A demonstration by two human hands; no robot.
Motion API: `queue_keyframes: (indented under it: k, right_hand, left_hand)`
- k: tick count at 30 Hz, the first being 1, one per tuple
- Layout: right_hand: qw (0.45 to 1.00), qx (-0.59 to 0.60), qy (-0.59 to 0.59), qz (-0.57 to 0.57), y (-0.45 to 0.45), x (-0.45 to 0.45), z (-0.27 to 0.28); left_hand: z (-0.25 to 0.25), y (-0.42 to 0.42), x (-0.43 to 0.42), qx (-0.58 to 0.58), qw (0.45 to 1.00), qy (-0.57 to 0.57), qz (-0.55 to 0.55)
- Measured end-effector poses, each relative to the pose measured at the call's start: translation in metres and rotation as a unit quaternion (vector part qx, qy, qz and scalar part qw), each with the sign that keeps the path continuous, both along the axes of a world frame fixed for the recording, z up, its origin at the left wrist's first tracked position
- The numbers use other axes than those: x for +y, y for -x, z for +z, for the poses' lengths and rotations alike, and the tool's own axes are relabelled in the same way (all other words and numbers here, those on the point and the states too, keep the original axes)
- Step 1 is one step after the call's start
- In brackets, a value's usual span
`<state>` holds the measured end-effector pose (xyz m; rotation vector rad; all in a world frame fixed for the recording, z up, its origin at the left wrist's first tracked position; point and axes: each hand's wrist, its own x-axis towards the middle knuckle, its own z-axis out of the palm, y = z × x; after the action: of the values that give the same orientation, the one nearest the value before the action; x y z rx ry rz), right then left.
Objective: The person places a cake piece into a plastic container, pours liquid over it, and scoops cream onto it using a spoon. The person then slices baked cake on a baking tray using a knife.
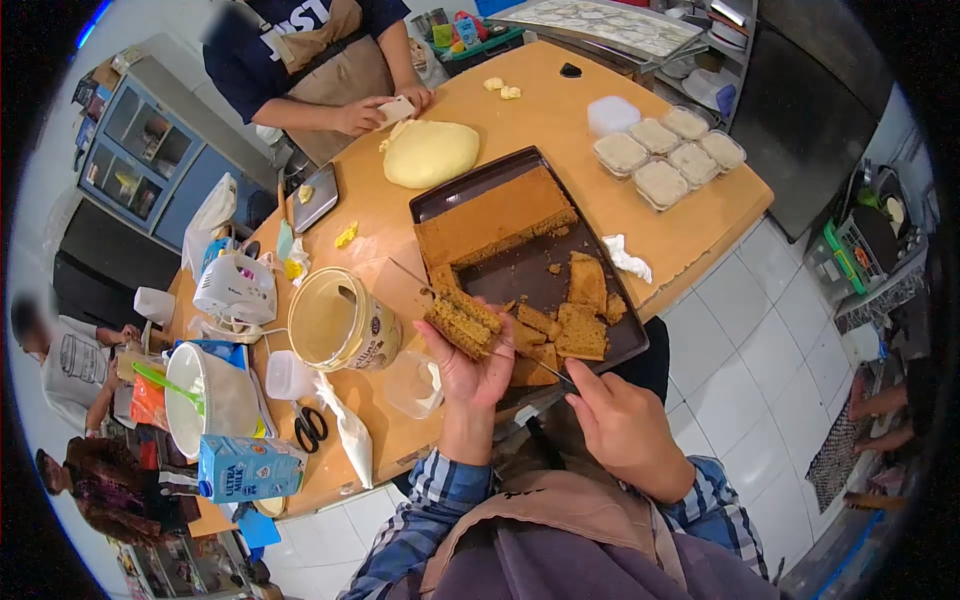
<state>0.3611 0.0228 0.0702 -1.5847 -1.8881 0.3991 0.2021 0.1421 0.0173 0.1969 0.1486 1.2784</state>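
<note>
My left hand (478, 378) is wrapped round a piece of brown sponge cake (462, 322), raised over the near left edge of a dark baking tray (515, 275). My right hand (622, 430) grips a knife (552, 372), its thin blade pointing at the cut cake in the tray; the handle is mostly hidden by the fingers. Several loose cake pieces (582, 332) and crumbs lie in the near half of the tray. Across its far half rests a large uncut cake slab (490, 215).
To the left stand an open tub (365, 335), a piping bag (347, 435), scissors (311, 428), a milk carton (250, 468) and a hand mixer (235, 285). Filled clear boxes (662, 182) sit at right. Across the table, a co-worker's hands (375, 112) hold a scraper by yellow dough (432, 153).
</note>
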Motion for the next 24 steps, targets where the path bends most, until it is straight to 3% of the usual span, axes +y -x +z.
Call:
queue_keyframes:
  k: [24]
  right_hand:
    - [1.0,0.005,0.012,0.002,-0.0003,0.0022,-0.003]
  left_hand:
    - [-0.0017,-0.0044,-0.0007,0.017,1.0,0.012,0.004]
